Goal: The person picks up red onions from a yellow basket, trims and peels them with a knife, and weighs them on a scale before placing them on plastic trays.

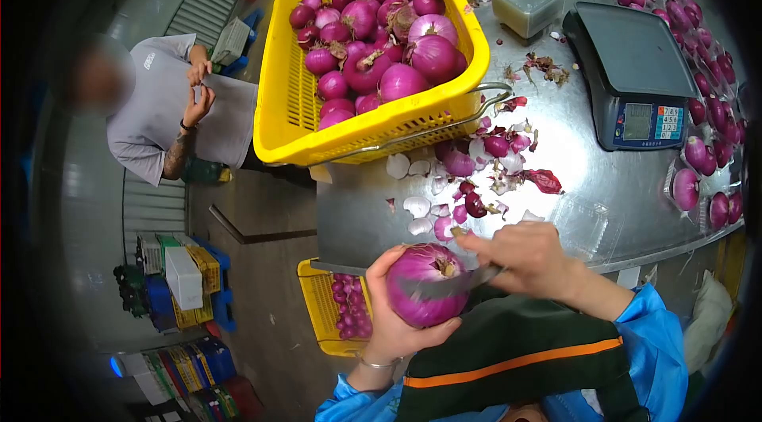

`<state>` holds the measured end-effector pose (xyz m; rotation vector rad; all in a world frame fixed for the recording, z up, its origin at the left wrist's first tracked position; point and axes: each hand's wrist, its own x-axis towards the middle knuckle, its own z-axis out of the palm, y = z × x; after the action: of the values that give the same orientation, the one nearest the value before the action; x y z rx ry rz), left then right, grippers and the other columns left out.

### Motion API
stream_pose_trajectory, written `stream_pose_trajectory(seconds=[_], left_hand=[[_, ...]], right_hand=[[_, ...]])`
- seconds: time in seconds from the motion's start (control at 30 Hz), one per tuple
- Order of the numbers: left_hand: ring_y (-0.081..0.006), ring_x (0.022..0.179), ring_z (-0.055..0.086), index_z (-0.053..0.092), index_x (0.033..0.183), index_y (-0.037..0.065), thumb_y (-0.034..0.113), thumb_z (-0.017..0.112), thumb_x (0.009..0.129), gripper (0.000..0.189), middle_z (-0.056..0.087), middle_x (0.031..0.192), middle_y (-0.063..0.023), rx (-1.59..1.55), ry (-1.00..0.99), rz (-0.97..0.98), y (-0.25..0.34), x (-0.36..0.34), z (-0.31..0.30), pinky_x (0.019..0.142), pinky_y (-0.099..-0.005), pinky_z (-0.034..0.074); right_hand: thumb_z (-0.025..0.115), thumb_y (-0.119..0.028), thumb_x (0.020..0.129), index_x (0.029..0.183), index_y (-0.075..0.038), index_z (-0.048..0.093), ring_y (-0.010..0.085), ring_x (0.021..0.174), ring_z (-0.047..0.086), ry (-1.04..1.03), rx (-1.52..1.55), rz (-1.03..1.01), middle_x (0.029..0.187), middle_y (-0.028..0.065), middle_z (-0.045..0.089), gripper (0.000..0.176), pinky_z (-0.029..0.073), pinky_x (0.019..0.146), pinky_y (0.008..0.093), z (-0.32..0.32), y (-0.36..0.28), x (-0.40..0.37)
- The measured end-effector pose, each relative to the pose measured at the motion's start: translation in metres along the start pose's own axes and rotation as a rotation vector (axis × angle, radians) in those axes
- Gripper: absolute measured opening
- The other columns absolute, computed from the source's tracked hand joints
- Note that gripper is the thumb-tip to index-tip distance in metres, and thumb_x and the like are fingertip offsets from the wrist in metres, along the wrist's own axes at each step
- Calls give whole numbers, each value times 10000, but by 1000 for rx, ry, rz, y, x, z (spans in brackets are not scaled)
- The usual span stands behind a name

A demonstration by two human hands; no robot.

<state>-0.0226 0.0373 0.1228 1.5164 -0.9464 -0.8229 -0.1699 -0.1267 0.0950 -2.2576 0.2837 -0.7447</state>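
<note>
My left hand (386,325) is wrapped round a large red onion (421,312), holding it just off the table's near edge. A knife (439,287) is gripped in my right hand (528,257), its blade lying across the face of the onion near the dry root or stem end. The knife's handle is mostly hidden inside my fingers. Beyond my hands, peeled skins and onion scraps (476,204) are scattered on the metal table (587,216). A yellow basket (468,21) full of red onions (361,73) stands past them.
A digital scale (635,65) and a clear plastic tub (528,1) stand on the table. Packed onions (698,156) line its right side. Below the table edge is another yellow crate (317,327) with onions. A person (171,97) stands at the left; stacked crates (178,279) are behind.
</note>
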Motion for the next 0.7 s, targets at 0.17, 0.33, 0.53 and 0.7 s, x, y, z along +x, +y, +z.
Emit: stream_pose_trajectory(seconds=[0.17, 0.33, 0.53, 0.7], left_hand=[[-259, 1163, 431, 243, 1298, 61, 194, 870, 540, 994, 354, 1236, -158, 218, 38, 79, -4, -3, 0, 991, -382, 383], [-308, 1148, 434, 283, 1262, 98, 220, 885, 507, 973, 360, 1214, -187, 153, 15, 291, 2, -2, 1, 976, -414, 384], [-316, 1161, 429, 307, 1273, 99, 180, 877, 524, 945, 365, 1241, -202, 523, 56, 427, 1, 8, 15, 979, -412, 385], [-318, 1184, 444, 277, 1349, 64, 206, 865, 555, 998, 384, 1267, -187, 266, 49, 179, -11, 9, 14, 997, -414, 393]], right_hand=[[672, -88, 633, 1119, -131, 642, 185, 565, 583, 7, -12, 10, 640, -1, 587, 489, 464, 527, 293, 12, 3, -1], [657, -31, 688, 1109, -56, 628, 183, 655, 626, 104, 97, 255, 792, 70, 643, 423, 497, 567, 287, 7, 32, -16], [710, -119, 795, 1023, -18, 659, 135, 668, 546, 15, 746, 351, 694, 29, 565, 255, 449, 650, 252, -4, -8, 5], [726, -77, 762, 841, -19, 673, 144, 635, 553, 122, 793, 273, 690, 45, 574, 111, 437, 590, 263, -10, -12, 0]])
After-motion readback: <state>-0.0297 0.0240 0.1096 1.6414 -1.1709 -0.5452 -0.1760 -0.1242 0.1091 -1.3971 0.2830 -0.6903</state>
